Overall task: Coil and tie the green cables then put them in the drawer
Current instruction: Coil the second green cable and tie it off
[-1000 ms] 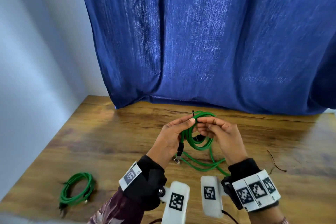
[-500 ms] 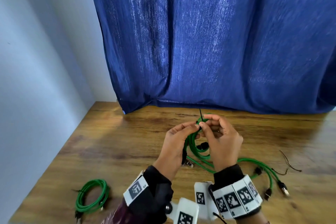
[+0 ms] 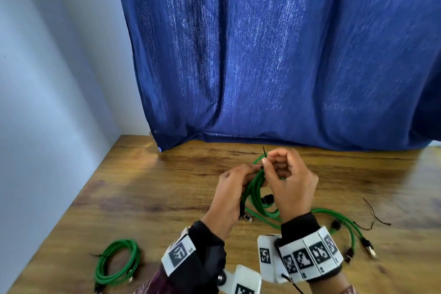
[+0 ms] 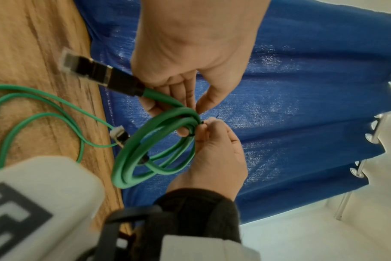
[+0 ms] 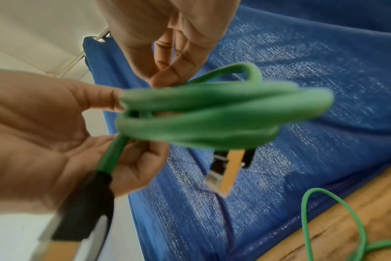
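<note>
Above the wooden table (image 3: 167, 198) I hold a coiled green cable (image 3: 256, 188) between both hands. My left hand (image 3: 251, 170) grips the bundled loops near the top, and one black plug (image 4: 101, 74) sticks out past its fingers. My right hand (image 3: 265, 162) pinches a thin black tie (image 3: 264, 151) wrapped round the loops; its free end points up. The left wrist view shows the coil (image 4: 145, 150) and the tie (image 4: 200, 123) between both hands' fingertips. In the right wrist view the coil (image 5: 212, 114) is blurred and a second plug (image 5: 225, 169) dangles below it.
A green cable coil (image 3: 117, 262) lies on the table at the near left. A loose green cable (image 3: 346, 224) with black plugs sprawls at the right beside thin black ties (image 3: 374, 215). A blue curtain (image 3: 274, 55) hangs behind the table, and a pale wall stands at the left.
My right hand has turned over the top of the coil and now pinches the tie with its back toward me. The head view has swung right, bringing the loose cable into sight.
</note>
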`<state>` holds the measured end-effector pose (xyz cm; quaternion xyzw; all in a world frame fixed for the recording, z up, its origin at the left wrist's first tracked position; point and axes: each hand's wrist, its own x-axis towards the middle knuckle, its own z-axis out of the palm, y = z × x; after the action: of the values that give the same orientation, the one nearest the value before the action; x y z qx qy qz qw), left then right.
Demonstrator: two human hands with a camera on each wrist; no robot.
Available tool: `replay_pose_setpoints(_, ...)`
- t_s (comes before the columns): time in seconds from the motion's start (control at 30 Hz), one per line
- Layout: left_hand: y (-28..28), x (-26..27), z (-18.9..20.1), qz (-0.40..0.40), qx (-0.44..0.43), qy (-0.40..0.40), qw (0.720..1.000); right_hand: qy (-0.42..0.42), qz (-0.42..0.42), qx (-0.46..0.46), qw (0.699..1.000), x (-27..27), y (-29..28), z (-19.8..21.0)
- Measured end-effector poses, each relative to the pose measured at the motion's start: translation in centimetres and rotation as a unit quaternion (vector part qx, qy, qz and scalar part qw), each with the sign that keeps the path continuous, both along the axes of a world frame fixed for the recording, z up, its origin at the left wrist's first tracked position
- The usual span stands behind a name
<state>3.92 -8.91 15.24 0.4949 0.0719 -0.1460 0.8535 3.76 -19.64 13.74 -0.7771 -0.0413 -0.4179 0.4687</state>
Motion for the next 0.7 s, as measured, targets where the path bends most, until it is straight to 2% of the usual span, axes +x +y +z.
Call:
replay_pose_setpoints(0.1, -0.10, -0.07, 0.17, -0.007, 0.006, -0.015, 1.000, 0.005, 0.001, 0.011, 1.000, 0.01, -0.21, -0.15)
replay_pose_setpoints(0.37, 0.10, 0.38, 0.37, -0.004, 0.039, -0.020, 0.999, 0.042, 0.028, 0.117, 0.992, -0.17, -0.24, -0.09)
replay_pose_setpoints(0.5, 0.12, 0.70, -0.09, 0.017, 0.061, -0.035, 0.997, 0.046, 0.040, 0.127, 0.990, -0.33, 0.04, 0.25)
replay_pose_setpoints(0.7, 0.72, 0.61, 0.26, -0.036, 0.063, -0.080, 0.994, 0.052, 0.044, 0.144, 0.987, -0.23, 0.41, 0.37)
